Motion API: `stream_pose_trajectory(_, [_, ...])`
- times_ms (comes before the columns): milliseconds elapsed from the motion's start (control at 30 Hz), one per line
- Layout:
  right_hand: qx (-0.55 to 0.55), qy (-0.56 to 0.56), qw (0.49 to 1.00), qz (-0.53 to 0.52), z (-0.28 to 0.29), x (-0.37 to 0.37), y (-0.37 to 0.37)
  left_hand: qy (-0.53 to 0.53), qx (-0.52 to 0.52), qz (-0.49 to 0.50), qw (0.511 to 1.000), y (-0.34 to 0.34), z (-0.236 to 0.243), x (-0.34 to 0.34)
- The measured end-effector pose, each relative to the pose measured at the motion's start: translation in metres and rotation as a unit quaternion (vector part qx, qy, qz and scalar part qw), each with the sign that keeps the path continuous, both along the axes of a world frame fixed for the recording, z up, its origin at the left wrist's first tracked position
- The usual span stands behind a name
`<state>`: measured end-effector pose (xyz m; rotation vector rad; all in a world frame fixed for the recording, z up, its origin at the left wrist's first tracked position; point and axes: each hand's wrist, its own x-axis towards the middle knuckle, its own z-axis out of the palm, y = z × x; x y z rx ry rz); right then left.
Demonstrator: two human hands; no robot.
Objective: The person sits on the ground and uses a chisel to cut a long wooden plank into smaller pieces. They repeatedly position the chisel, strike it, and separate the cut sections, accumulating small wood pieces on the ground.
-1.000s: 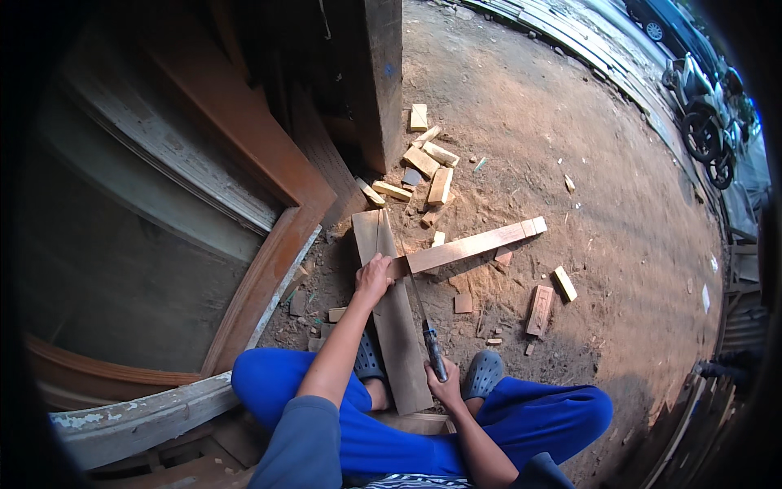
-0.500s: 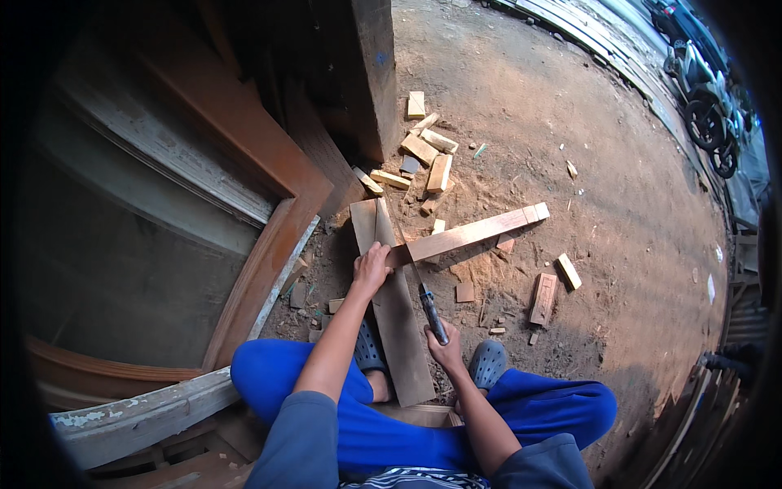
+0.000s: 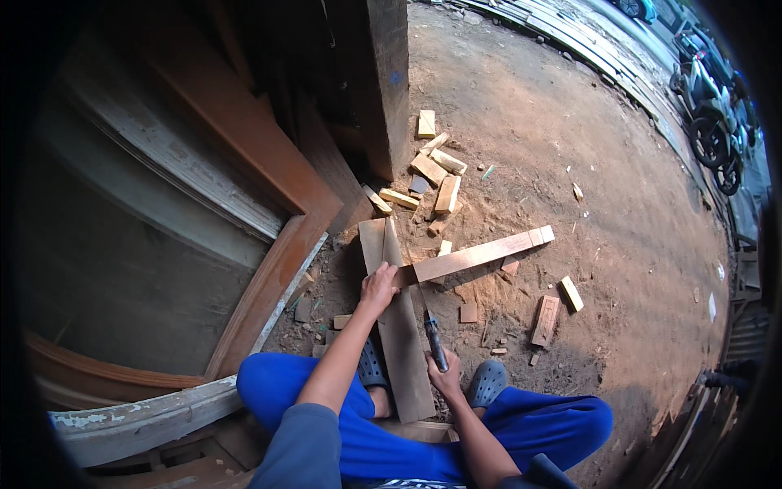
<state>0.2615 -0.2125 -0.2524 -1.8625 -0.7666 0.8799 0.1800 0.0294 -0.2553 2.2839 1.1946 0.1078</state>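
Observation:
A long squared piece of timber (image 3: 489, 253) lies across a wide wooden plank (image 3: 406, 350), its far end sticking out to the right. My left hand (image 3: 379, 291) presses down on the timber's left end, fingers closed over it. In my right hand (image 3: 444, 374) is the dark handle of a handsaw (image 3: 435, 338). The saw's thin blade runs away from me against the timber, just right of the plank. Part of the blade is hidden by the wood.
Several offcuts (image 3: 447, 195) lie heaped beyond the plank, near a thick post (image 3: 389, 98). More blocks (image 3: 546, 320) are scattered to the right on the dirt ground. A framed wooden panel (image 3: 269, 285) leans at left. Motorcycles (image 3: 713, 122) stand far right.
The view has shifted, so the whole scene sits lower in the picture. My right hand and the saw have come slightly nearer to me; my left hand stays on the timber.

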Motion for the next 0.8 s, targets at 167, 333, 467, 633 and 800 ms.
stream_pose_trajectory(167, [-0.023, 0.017, 0.999, 0.02, -0.002, 0.003, -0.017, 0.023, -0.004, 0.006, 1.0, 0.008, -0.004, 0.0])
stream_pose_trajectory(333, [-0.003, 0.022, 1.0, -0.012, 0.009, 0.006, 0.014, 0.007, -0.012, 0.003, 1.0, 0.009, -0.006, -0.002])
stream_pose_trajectory(467, [-0.006, 0.02, 1.0, -0.009, 0.007, -0.002, -0.008, 0.015, -0.004, -0.013, 1.0, -0.002, -0.008, -0.006])
stream_pose_trajectory(633, [-0.029, -0.002, 1.0, 0.006, 0.009, -0.003, -0.016, 0.005, -0.028, -0.004, 1.0, -0.002, -0.004, -0.007])
stream_pose_trajectory(800, [0.016, 0.042, 0.999, -0.018, -0.015, 0.001, -0.005, 0.011, 0.005, -0.022, 1.0, -0.007, -0.008, -0.008])
